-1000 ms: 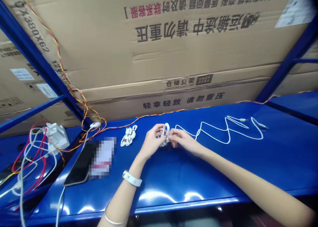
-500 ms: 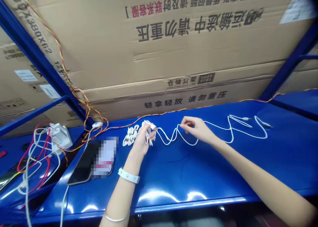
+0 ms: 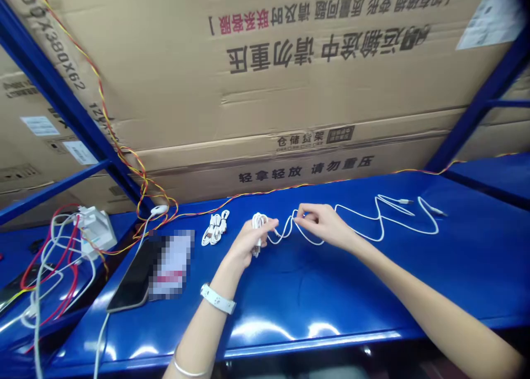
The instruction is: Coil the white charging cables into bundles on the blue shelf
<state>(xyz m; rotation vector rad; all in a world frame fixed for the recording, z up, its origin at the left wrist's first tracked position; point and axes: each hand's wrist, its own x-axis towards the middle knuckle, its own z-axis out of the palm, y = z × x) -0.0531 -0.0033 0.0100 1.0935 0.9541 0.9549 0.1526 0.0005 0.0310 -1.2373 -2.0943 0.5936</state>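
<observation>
Left hand [image 3: 248,245] closed round coiled white cable [image 3: 259,222], loops against fingers and palm. Right hand [image 3: 325,224] gripping same cable, fingertips [image 3: 302,212] pinched on slack just right of coil. Remainder runs loose rightward along blue steel shelf [image 3: 331,290] (two connector ends lie far right, well clear of both hands). Bundled white cables [image 3: 214,228] just left of left hand. Phone [image 3: 131,274] farther left, beside pixelated packet [image 3: 171,263].
</observation>
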